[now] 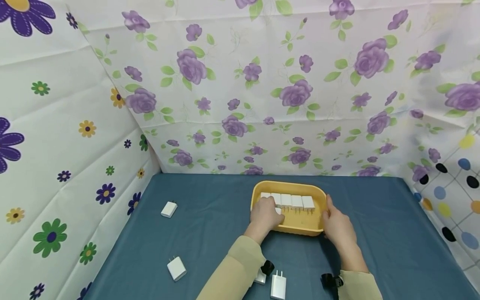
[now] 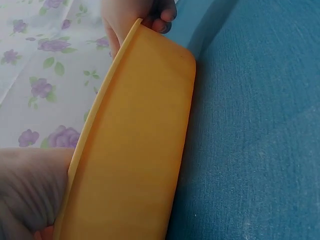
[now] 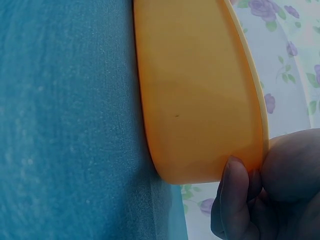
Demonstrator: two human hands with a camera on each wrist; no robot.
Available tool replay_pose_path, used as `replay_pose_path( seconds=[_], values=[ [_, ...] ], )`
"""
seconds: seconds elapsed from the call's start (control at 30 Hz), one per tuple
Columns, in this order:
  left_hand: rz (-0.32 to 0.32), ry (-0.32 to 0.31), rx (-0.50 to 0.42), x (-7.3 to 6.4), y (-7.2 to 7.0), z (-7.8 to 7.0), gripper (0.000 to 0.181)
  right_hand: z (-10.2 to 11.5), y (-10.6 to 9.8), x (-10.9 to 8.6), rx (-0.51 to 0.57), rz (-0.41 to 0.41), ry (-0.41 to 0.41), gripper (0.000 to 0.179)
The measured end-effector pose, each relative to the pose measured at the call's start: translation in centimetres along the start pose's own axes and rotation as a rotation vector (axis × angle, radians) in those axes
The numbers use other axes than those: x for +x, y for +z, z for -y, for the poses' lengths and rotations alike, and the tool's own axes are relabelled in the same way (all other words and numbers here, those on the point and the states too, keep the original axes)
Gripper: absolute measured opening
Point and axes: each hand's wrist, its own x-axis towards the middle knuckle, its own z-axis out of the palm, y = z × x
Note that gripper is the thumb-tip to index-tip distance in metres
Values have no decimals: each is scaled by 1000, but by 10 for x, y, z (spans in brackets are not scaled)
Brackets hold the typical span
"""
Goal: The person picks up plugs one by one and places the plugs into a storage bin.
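A yellow plastic tray rests on the blue cloth with a row of white plug-in chargers along its far side, prongs toward me. My left hand reaches over the near left rim into the tray, fingers bent down around a white charger that peeks out by the thumb. Much of that charger is hidden by the hand. At the tray's right end, my right hand grips the rim; in the right wrist view its fingers press the outer wall while the thumb side lies over the edge.
On the left of the cloth lie two more chargers, one farther back and one nearer. Close to me, another charger stands beside one partly covered by my left sleeve. Flower-patterned sheets hang behind and at the sides.
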Motion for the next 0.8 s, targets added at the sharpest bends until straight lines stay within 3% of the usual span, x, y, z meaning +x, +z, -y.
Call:
replay_pose_path(
  seconds=[0.43,0.8],
  values=[
    [3,-65,-20,-2,2,-4,39,0,0,-1,-7,1,7,64],
    [-11,-72,-19,-1,4,-5,41,0,0,0,-8,5,16,64]
  ],
)
